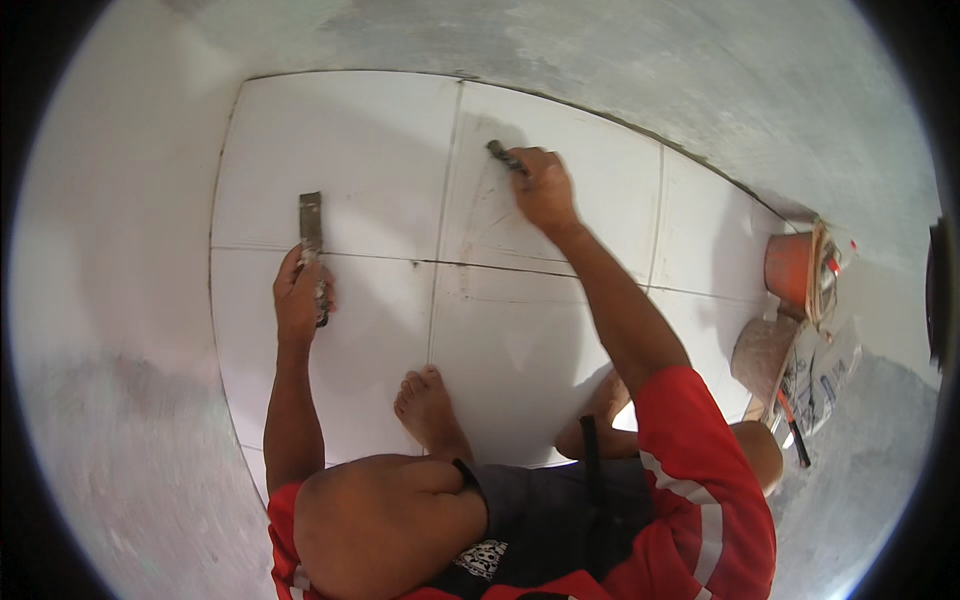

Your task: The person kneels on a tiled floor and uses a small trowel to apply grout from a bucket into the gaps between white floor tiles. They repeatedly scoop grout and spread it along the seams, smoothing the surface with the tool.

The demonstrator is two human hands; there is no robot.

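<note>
My left hand (pixel 294 292) is closed round a putty knife (pixel 311 222), its flat grey blade pointing away from me over the left tiles. The handle's dark end shows below my fingers, and pale smears coat the part near the grip. Farther out and to the right, my right hand (pixel 547 196) grips a short dark tool (pixel 504 157) whose end sits at the tile surface; its kind I cannot make out. Beneath both hands lie large white floor tiles (pixel 560 130). Faint grey smears mark the tile under my right hand, and a dark joint line (pixel 500 267) runs between the rows.
Grey plastered walls (pixel 620 40) border the tiles. At the right stand an orange bucket (pixel 788 270), a grey-brown bucket (pixel 760 355) and a crumpled white bag (pixel 825 375). A tool with an orange-and-black handle (pixel 795 430) leans there. My bare foot (pixel 430 410) rests on the tiles.
</note>
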